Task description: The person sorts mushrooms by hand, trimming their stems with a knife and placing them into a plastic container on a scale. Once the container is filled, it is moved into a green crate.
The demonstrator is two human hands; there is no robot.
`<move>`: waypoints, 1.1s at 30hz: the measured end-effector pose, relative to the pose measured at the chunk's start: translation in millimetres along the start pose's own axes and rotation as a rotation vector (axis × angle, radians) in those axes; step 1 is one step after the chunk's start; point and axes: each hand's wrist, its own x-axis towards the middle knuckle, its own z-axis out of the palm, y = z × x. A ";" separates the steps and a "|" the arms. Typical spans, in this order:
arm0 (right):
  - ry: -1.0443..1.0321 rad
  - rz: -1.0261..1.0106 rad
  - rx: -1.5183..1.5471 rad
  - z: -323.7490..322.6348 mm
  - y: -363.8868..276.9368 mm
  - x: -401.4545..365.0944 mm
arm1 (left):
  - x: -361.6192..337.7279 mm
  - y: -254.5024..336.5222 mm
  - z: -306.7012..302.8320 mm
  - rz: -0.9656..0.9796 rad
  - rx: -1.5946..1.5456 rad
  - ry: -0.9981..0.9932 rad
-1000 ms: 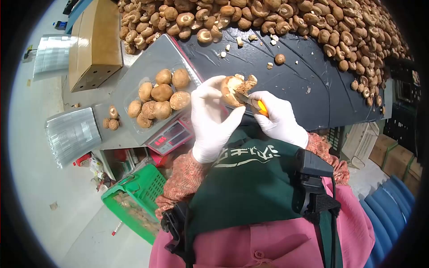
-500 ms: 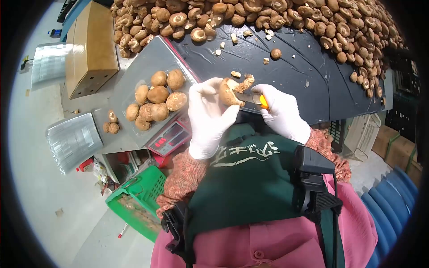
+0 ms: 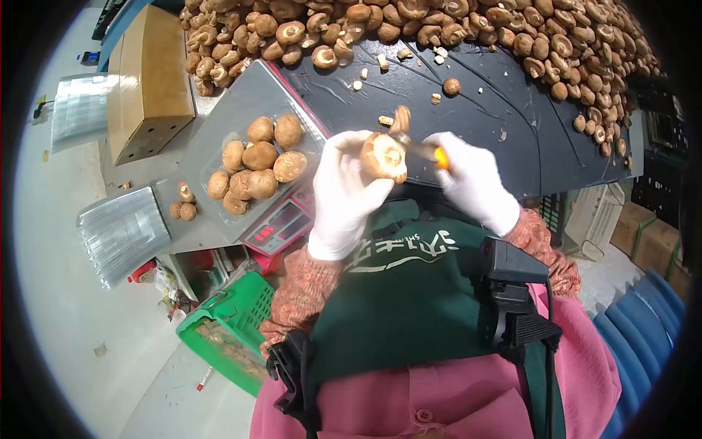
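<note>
My left hand (image 3: 344, 192), in a white glove, is closed around a brown mushroom (image 3: 384, 158). The mushroom's pale underside faces up, with a round cut mark at its centre. In my gloved right hand (image 3: 474, 179) is a knife (image 3: 441, 158) with an orange part on its handle; its blade is blurred. By the blade, just above the mushroom, is a mushroom stem (image 3: 401, 121), apart from the cap. Left of my left hand, several mushrooms (image 3: 259, 156) sit in a clear tray on a scale (image 3: 276, 226) with red digits.
A large heap of mushrooms (image 3: 556, 47) runs along the back of the black surface (image 3: 475, 117). Cut stem bits and one small mushroom (image 3: 452, 86) lie there. At left are a cardboard box (image 3: 157, 66), clear packaging (image 3: 121, 227) and a green basket (image 3: 227, 333).
The stem has come off the mushroom and moved up from it with the blade. The cap has turned so its underside faces up. My right hand has shifted slightly right.
</note>
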 end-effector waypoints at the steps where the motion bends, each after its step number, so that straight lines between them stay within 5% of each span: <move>1: 0.038 0.033 0.000 -4.1 7.4 0.5 | 0.2 1.9 -2.0 -0.014 -0.023 -0.001; 10: 0.055 0.052 0.136 -12.5 8.4 -2.3 | 2.7 2.9 -8.8 -0.184 -0.481 0.058; 15: -0.035 0.066 0.019 11.8 18.7 -1.5 | -23.5 18.8 -29.6 -0.064 -0.288 0.022; 17: -0.126 0.046 -0.132 37.2 36.1 -4.5 | -43.9 25.2 -47.3 0.010 -0.211 0.142; 21: -0.279 0.010 -0.182 71.6 54.6 -6.8 | -84.8 48.6 -87.3 0.237 0.454 0.551; 26: -0.200 -0.124 -0.248 80.0 51.4 3.1 | -92.4 62.7 -119.3 0.393 0.415 0.877; 33: -0.164 -0.180 -0.232 62.6 42.1 12.7 | -39.7 73.3 -173.9 0.535 0.935 0.794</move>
